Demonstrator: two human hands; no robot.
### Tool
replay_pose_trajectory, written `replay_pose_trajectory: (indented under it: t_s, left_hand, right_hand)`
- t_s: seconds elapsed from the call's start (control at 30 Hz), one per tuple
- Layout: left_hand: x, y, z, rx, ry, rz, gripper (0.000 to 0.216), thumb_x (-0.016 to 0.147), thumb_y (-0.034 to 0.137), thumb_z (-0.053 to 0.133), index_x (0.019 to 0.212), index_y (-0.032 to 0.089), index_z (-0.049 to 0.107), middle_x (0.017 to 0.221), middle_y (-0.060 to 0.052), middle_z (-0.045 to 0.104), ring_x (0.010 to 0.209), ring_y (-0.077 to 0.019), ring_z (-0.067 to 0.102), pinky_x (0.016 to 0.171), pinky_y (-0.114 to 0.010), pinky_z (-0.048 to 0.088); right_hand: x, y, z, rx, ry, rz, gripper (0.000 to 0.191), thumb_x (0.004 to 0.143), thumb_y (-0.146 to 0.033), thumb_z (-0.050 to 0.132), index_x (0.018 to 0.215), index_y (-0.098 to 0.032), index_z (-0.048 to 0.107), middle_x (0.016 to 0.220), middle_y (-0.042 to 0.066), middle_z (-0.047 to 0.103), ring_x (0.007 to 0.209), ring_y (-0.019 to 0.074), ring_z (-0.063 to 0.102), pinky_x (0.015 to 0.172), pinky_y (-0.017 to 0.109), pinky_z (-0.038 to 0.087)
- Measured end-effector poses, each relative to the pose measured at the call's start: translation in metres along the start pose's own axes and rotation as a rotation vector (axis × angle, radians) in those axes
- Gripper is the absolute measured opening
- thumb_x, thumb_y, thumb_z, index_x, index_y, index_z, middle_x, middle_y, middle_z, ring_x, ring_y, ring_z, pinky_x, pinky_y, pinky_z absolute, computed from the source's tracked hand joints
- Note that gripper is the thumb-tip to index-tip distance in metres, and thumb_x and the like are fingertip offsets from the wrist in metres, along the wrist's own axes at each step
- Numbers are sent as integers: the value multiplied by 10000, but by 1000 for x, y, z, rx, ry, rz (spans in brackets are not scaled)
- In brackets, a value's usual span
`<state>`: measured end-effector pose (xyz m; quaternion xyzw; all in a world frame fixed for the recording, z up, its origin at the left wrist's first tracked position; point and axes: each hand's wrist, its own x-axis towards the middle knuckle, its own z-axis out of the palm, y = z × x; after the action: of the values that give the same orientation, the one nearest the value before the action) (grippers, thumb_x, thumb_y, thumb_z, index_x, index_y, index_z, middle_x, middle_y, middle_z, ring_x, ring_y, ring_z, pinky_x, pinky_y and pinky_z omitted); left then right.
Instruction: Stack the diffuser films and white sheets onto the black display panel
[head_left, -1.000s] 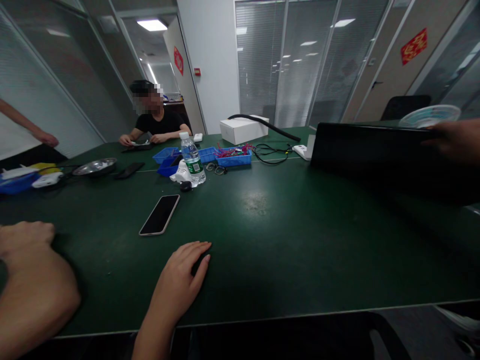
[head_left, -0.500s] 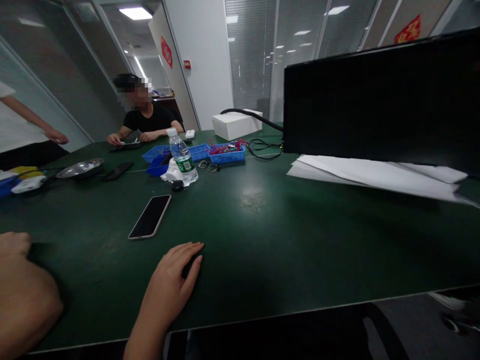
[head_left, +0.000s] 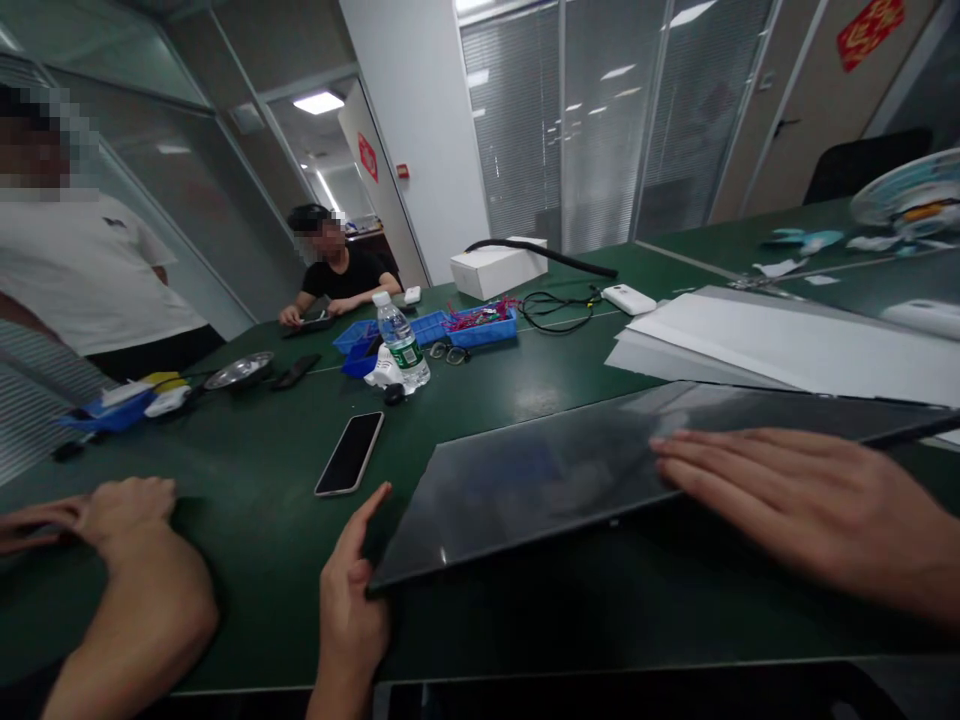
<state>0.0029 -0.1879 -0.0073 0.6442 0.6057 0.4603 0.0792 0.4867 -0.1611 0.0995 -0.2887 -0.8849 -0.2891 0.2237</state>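
A thin, dark, glossy screen panel (head_left: pixel 525 470) is tilted low over the green table, its near edge raised. My left hand (head_left: pixel 352 600) is at its near left corner, index finger stretched up along the left edge and the other fingers partly hidden. My right hand (head_left: pixel 795 490) reaches across the near edge, its long fingers flat on the glossy face; the thumb is out of sight, apparently beneath. Left of the panel, apart from it, lies a phone (head_left: pixel 349 455).
Another person's bent arm (head_left: pixel 142 580) rests on the table at left. Behind the phone stand a water bottle (head_left: pixel 401 345) and blue trays (head_left: pixel 484 328) with wires. White sheets (head_left: pixel 772 335) lie beyond the panel. One person (head_left: pixel 97 270) stands at left; another (head_left: pixel 345 275) sits at the far end.
The panel has swung down from upright at the right to a low tilt in front of me. My right hand has come into view on it; my left hand now meets its corner.
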Motion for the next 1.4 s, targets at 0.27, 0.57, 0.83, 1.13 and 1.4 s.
replay_pose_trajectory:
  t_s: [0.27,0.57,0.83,1.13,1.4]
  left_hand:
    - [7,-3,6,-1,-156,-4,718,1084,752,345,1455,265,721,1532,-103,702,1484,-361,608,1289,-632,418]
    - [21,8,19,419,-495,81,575,1064,582,561,1584,341,605,1728,-67,482,1602,-355,453,1300,-715,338]
    - [44,15,23,554,-622,86,604,1128,536,436,1706,360,426,1805,-37,340,1679,-340,291,1331,-708,269]
    - [55,9,29,431,-494,42,538,1102,498,483,1586,296,605,1736,-90,479,1625,-333,424,1317,-686,312]
    - [41,13,22,538,-215,-11,535,1048,557,476,1202,213,856,1355,-130,799,1312,-367,740,1126,-557,599]
  right_hand:
    - [-20,-33,63,209,-233,-81,672,1076,-741,532,1415,-187,708,1439,132,665,1207,324,709,879,443,623]
    - [-41,128,120,30,-377,532,640,1137,-549,342,1573,-167,614,1610,151,515,1476,335,495,1245,522,413]
    - [-99,176,190,-68,-579,1008,1124,961,-957,278,1767,-176,338,1786,218,122,1651,491,28,1241,811,41]
    - [-109,188,189,-13,-721,1227,1312,842,-1108,218,1777,-192,307,1765,282,106,1615,535,142,1199,816,156]
    - [-91,180,166,4,-705,1207,1298,859,-1088,273,1702,-111,414,1525,364,446,1395,541,431,1057,742,368]
